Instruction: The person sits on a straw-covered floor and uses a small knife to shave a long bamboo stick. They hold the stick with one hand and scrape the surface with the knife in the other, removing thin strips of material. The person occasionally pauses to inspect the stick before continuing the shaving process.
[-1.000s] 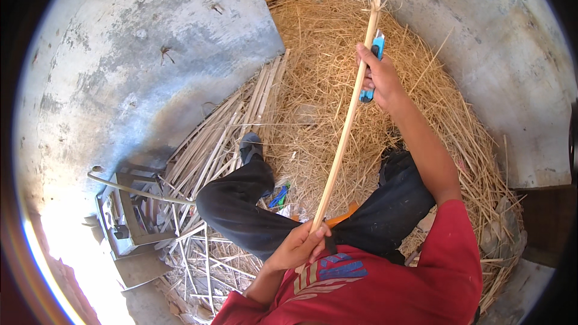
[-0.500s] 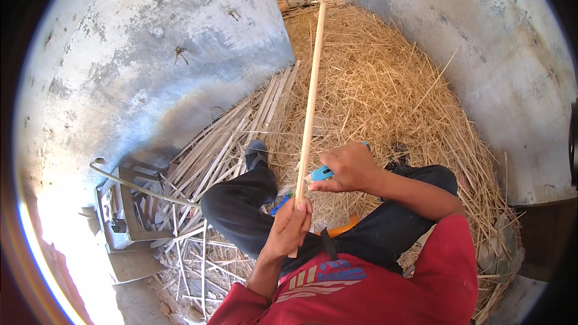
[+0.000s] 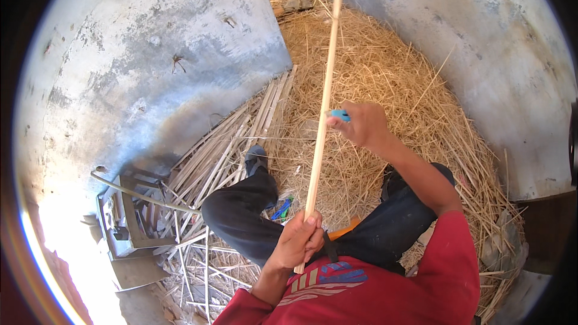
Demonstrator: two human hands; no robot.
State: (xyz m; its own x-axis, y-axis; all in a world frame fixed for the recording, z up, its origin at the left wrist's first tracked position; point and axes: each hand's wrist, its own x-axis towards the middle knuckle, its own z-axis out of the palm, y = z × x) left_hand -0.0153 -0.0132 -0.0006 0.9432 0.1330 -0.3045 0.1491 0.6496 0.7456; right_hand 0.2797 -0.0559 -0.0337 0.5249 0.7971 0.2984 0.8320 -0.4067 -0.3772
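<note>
My left hand [image 3: 297, 239] is wrapped round the lower end of a long pale wooden strip [image 3: 326, 93], which looks like split bamboo. The strip rises away from me, leaning slightly right toward its far end. In my right hand [image 3: 363, 125] is a blue utility knife [image 3: 339, 115], its tip against or very close to the strip's right edge around mid-length. My fingers are closed on the knife and hide most of its handle.
Straw-like shavings [image 3: 385, 78] heap up ahead and to the right. Long thin strips [image 3: 223, 144] lie in a bundle at the left, beside a wooden frame box [image 3: 135, 216]. Weathered walls [image 3: 162, 42] stand on both sides. Something blue [image 3: 281, 209] lies between my legs.
My right hand with the knife has moved up along the strip, farther from me. The left hand has come slightly nearer and right, and the strip's far end is now in view.
</note>
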